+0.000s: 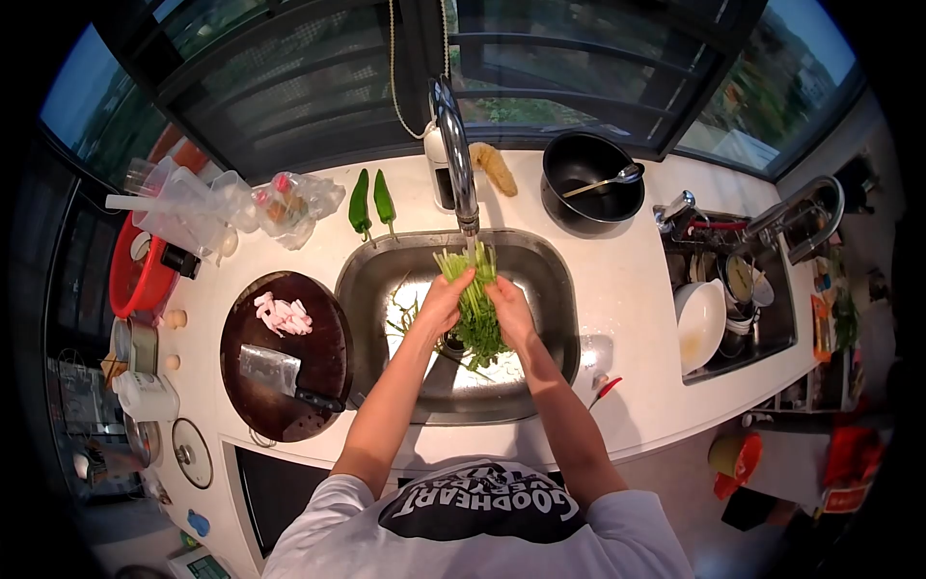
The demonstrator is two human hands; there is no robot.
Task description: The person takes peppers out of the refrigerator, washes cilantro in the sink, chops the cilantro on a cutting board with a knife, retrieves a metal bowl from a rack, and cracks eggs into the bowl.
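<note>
My left hand [442,304] and my right hand [511,311] are both closed around a bunch of leafy green herbs [476,323], one on each side. The pale stems point up toward the faucet [461,164], and the dark leaves hang down into the steel sink [555,289]. The stem ends are directly under the spout; whether water is running is hard to make out. Loose green stalks lie in the basin to the left of the bunch. The drain is partly hidden behind the leaves and my hands.
Left of the sink, a round cutting board [256,400] holds a cleaver [270,370] and pale meat pieces [283,315]. Two green peppers [360,205] and a ginger root [495,169] lie behind. A black pot [579,207] stands right; a second sink holds dishes [700,328].
</note>
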